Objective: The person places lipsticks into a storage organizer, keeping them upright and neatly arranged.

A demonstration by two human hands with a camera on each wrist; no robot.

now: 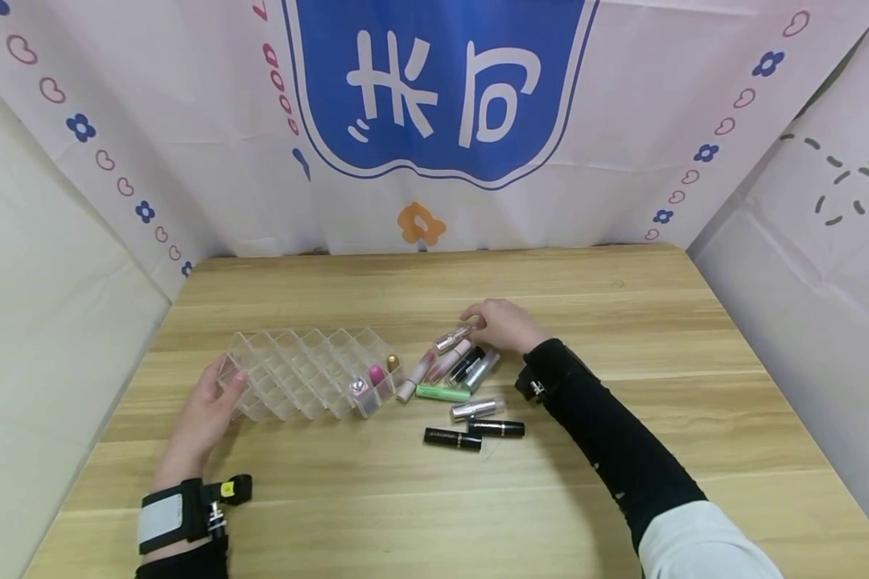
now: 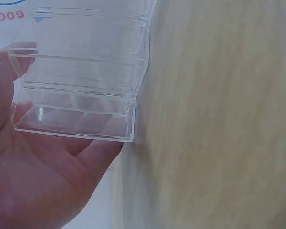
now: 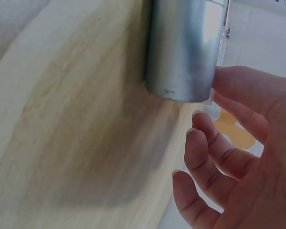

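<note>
Fingers of the right hand [image 1: 505, 326], just right of the frame's centre, pinch the end of one rose-silver tube [image 1: 449, 342] with thumb and forefinger; the other three curl loosely, apart from one another. The left hand [image 1: 204, 406] clasps the left end of one clear organizer [image 1: 290, 382], at centre left of the frame, thumb and fingers set around that end. Three tubes stand in the organizer's right end: one silver-topped tube [image 1: 360, 389], one magenta tube [image 1: 376, 375], one gold tube [image 1: 393, 363]. To its right, the tabletop [image 1: 376, 515] carries two pink gloss tubes [image 1: 450, 362], one green tube [image 1: 443, 393], two silver tubes [image 1: 481, 373] and, lowest, two black tubes [image 1: 452, 439]; among the upper cluster, I cannot tell whether the black item [image 1: 467, 364] is one or two. Right forearm, in a black sleeve [image 1: 601, 426], slants up from the lower right, the hand's back upward; left forearm rises from the lower left.
</note>
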